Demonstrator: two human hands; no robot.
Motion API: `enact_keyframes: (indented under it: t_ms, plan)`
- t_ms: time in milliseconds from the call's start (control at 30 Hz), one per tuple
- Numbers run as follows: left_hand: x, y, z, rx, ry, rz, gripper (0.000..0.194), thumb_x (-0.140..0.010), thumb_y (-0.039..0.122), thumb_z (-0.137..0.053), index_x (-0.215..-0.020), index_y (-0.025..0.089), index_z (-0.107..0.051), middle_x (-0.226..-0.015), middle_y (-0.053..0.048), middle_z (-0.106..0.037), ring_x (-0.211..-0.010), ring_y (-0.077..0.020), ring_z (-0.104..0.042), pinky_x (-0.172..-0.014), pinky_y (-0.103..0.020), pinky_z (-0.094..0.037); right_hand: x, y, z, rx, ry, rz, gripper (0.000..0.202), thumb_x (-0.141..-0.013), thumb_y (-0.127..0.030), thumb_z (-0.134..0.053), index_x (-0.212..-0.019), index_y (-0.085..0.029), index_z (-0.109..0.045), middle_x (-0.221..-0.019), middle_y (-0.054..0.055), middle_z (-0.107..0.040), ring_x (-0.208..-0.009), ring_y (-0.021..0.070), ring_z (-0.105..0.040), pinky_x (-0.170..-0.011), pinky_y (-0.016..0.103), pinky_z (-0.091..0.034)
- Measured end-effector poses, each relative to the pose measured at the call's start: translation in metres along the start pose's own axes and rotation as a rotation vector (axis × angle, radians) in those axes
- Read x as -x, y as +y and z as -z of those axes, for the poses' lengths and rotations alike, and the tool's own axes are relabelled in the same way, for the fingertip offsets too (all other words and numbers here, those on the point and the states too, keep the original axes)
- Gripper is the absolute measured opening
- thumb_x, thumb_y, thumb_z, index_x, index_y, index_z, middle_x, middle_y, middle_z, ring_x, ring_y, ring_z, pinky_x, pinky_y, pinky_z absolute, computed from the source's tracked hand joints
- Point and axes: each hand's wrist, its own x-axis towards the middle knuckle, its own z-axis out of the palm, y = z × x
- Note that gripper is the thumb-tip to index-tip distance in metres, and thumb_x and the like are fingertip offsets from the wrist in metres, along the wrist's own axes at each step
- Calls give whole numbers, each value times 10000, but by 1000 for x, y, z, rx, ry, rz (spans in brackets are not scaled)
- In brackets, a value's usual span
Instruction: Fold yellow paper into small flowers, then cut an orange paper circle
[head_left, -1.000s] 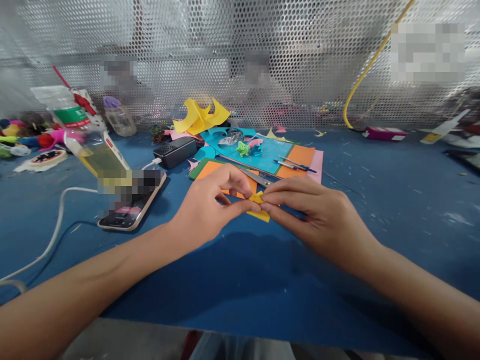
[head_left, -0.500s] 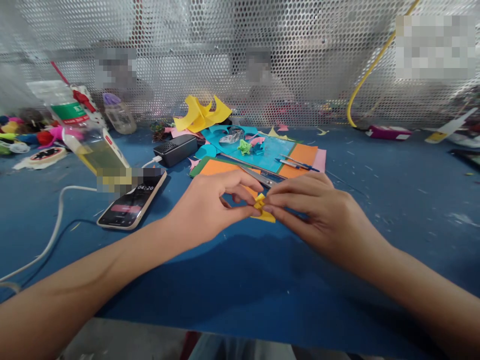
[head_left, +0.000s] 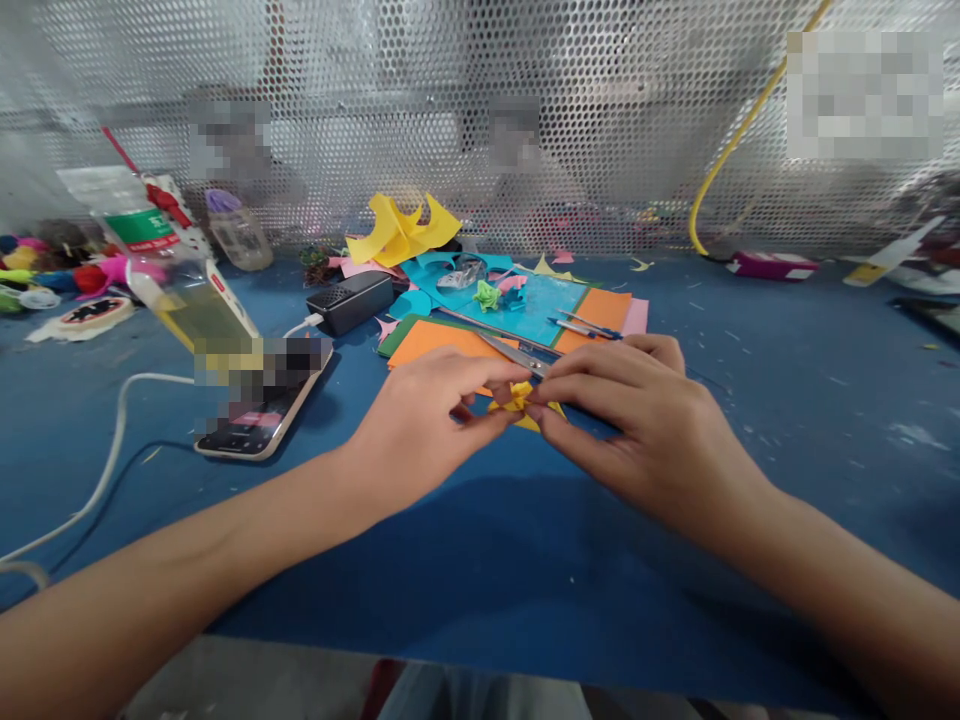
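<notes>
Between my hands is a small piece of folded yellow paper (head_left: 517, 398), its edges sticking out in points. My left hand (head_left: 427, 430) pinches its left side between thumb and fingers. From the right, my right hand (head_left: 637, 415) grips it with thumb and fingertips, and part of the paper is hidden behind them. Just behind the fingers lie scissors (head_left: 517, 354) on orange paper (head_left: 442, 342); their handles are covered by my right hand. Farther back, small crumpled paper shapes, one green (head_left: 487, 295) and one blue (head_left: 513, 292), rest on blue sheets (head_left: 551, 305).
A phone (head_left: 277, 410) leans by a bottle (head_left: 187, 270) on the left. A black box (head_left: 349, 303) with a white cable stands behind. Yellow paper scraps (head_left: 405, 230) lie near the perforated metal screen (head_left: 600, 120). A purple box (head_left: 772, 266) sits at the back right.
The yellow paper has been turned and opened a little, with more points showing on both sides. My left fingers have shifted slightly; both hands keep hold of it.
</notes>
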Motion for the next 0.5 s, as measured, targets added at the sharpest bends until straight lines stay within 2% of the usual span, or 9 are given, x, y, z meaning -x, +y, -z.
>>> enact_keyframes:
  t_ms: [300, 400, 500]
  plan:
    - [2, -3, -3, 45, -28, 68, 111, -710, 188, -684, -817, 185, -660, -756, 15, -686, -599, -77, -583, -548, -158, -498, 2, -5, -1, -39, 2, 27, 112, -841, -201, -532, -763, -215, -610, -775, -1, -654, -744, 167, -589, -753, 379, -328]
    - [0, -3, -3, 122, 29, 69, 72, -731, 178, -664, -798, 195, -681, -767, 5, -698, -649, -96, -612, -553, -166, -504, 0, -5, 2, -79, 42, -40, 54, -820, -215, -560, -791, -221, -605, -802, 6, -658, -772, 178, -599, -767, 377, -361]
    - [-2, -4, -1, 266, 118, 85, 69, -718, 174, -677, -781, 202, -679, -803, -3, -696, -725, -124, -634, -554, -177, -524, 0, -5, 9, -212, 149, -127, 81, -833, -200, -514, -851, -228, -587, -841, 22, -636, -779, 171, -589, -727, 340, -420]
